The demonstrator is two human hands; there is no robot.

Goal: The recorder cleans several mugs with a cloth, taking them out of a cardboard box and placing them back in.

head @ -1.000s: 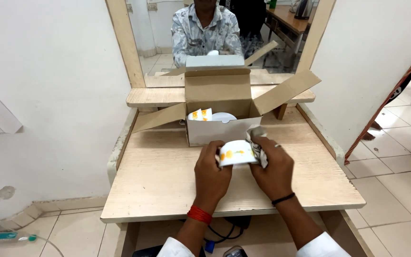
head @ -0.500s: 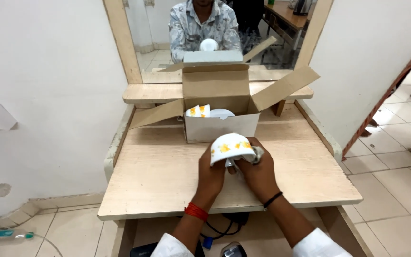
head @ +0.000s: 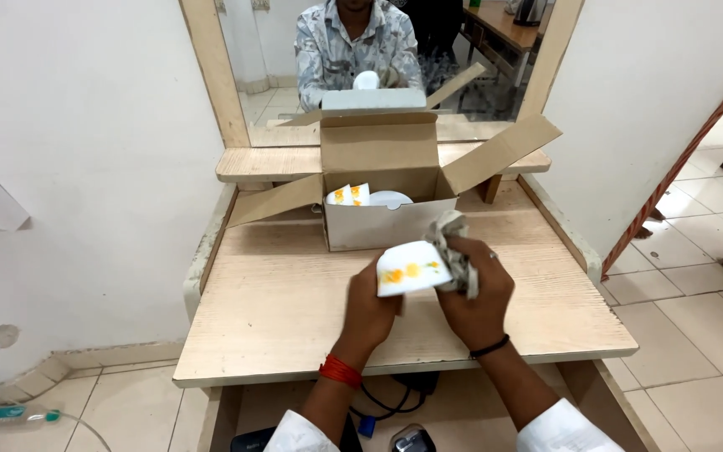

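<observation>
Left hand (head: 370, 297) grips white cup (head: 410, 269) by its wall; right hand (head: 477, 289) closed on grey cloth (head: 455, 251) at the mouth. Probably ceramic: stiff, smooth, fragile.

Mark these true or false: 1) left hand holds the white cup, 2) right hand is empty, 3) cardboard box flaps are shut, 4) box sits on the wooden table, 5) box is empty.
1) True: the left hand holds the white cup with orange flowers.
2) False: the right hand grips a crumpled cloth against the cup.
3) False: the cardboard box has its flaps spread open.
4) True: it stands on the wooden table.
5) False: more white crockery shows inside.
</observation>
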